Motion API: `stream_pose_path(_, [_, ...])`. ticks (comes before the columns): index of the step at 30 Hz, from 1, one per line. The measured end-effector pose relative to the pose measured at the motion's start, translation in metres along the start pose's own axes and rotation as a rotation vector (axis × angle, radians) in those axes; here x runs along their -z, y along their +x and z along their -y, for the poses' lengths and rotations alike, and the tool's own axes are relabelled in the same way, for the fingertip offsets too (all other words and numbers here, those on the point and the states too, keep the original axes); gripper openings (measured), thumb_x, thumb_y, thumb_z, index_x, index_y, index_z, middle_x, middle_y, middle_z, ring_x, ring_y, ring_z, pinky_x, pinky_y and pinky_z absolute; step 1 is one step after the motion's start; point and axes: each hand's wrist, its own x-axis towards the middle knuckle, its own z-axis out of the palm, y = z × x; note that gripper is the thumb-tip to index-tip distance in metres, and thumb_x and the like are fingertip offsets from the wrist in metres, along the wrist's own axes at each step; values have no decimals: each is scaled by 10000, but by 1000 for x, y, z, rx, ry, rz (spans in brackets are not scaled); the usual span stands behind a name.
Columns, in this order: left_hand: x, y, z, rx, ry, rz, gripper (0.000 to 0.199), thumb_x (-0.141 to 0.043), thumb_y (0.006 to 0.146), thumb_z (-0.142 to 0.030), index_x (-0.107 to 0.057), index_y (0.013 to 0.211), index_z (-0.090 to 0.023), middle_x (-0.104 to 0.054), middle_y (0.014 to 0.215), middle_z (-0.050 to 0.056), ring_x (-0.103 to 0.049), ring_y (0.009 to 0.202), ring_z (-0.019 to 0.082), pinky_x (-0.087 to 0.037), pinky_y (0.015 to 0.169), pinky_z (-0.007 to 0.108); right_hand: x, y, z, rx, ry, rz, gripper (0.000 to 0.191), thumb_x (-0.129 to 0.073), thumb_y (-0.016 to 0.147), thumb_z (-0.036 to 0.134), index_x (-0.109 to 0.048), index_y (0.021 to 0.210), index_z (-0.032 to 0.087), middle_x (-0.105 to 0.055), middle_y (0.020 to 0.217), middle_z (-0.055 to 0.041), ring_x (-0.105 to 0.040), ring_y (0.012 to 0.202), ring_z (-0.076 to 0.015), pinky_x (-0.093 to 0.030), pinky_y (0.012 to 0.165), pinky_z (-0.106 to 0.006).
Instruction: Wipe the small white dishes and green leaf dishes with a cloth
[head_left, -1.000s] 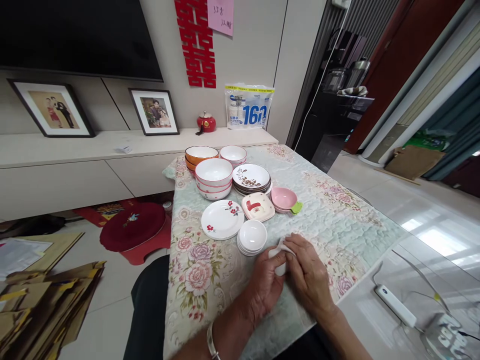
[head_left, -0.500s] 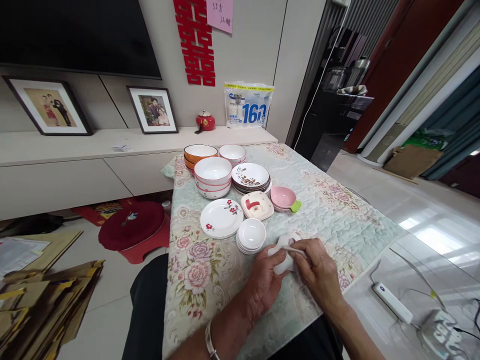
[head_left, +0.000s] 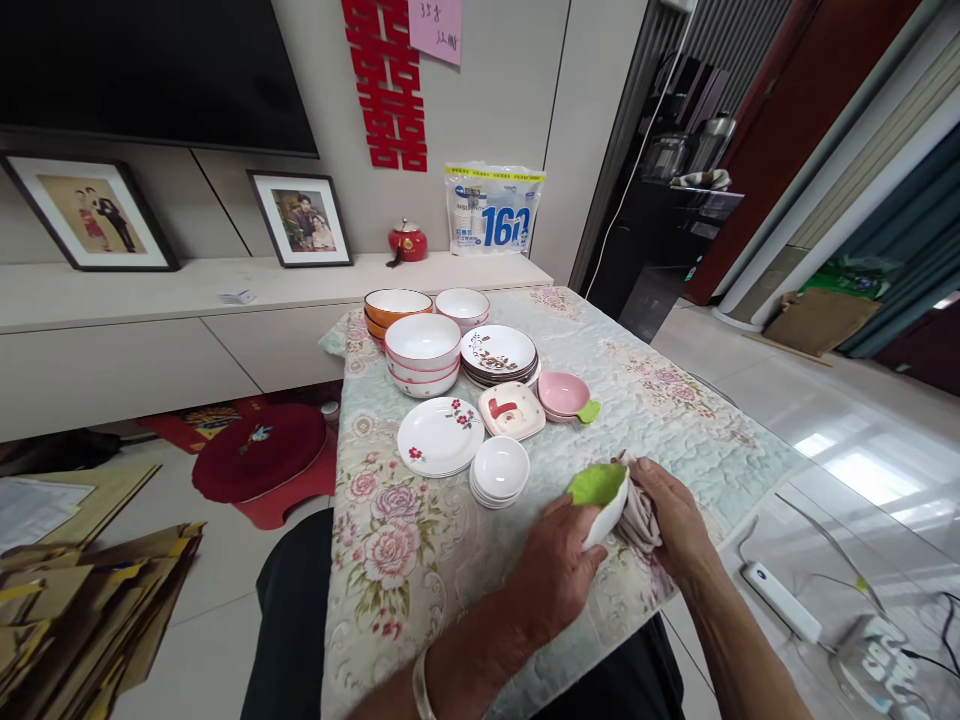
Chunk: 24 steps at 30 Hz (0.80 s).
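My left hand (head_left: 559, 560) grips a small dish (head_left: 600, 487), green inside and white outside, tilted over the front right of the table. Beside it, my right hand (head_left: 671, 515) is closed on a crumpled greyish-beige cloth (head_left: 637, 515) that touches the dish's right side. Small white bowls (head_left: 501, 468) are stacked to the left of my hands. Behind them lie a squarish patterned dish (head_left: 512, 410) and pink bowls (head_left: 564, 394) with a green leaf-shaped handle. White flowered plates (head_left: 441, 437) sit further left.
White bowls with red rims (head_left: 424, 342), orange bowls (head_left: 397, 303) and brown-patterned plates (head_left: 499, 350) are stacked further back on the floral tablecloth (head_left: 390, 600). A cabinet (head_left: 300, 290) stands behind. A red stool (head_left: 262, 450) and flattened cardboard (head_left: 97, 600) are at left.
The dish in my left hand has turned, so its green inside now shows. My right hand has moved right, and the cloth is now bunched up and plainly visible.
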Motion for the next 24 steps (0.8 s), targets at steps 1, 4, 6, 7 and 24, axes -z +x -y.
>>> stream_pose_path(1, [-1,-1,4,-86,114,44,346,-576,847,-143,-669,1178,-171,-704,1115,125,-595,1129,309,-317,1109,471,1,1,1,-4,-14,37,474,-565,869,601,-714,974,165,-731,812,-58,-665,746,-233,-522,649,-323])
stream_pose_path(4, [-5,-1,17,-255,416,127,422,-462,882,-104,-579,1286,-131,-667,1247,153,-519,1295,307,-238,1179,525,3,2,5,17,-217,105,395,-650,823,510,-722,1015,173,-744,959,-57,-660,912,-250,-504,800,-327])
stream_pose_path(6, [-6,-1,24,-298,524,137,408,-437,892,-97,-574,1274,-131,-660,1265,148,-438,1381,311,-221,1192,542,3,4,6,26,-347,91,348,-662,789,430,-729,1017,176,-745,1006,-53,-653,952,-258,-488,833,-329])
stream_pose_path(7, [-7,-1,26,-307,549,138,397,-443,884,-90,-584,1252,-135,-647,1289,149,-380,1424,320,-216,1195,550,3,5,5,25,-372,74,339,-646,777,398,-730,1018,175,-747,1007,-52,-653,948,-259,-487,829,-331])
stream_pose_path(24, [-5,8,-6,514,-1092,44,764,-681,616,-115,-457,1339,-216,-656,1196,131,-680,1019,353,-552,800,493,-9,3,15,46,-148,91,409,-688,803,466,-712,1076,161,-736,892,-42,-636,706,-186,-491,609,-276])
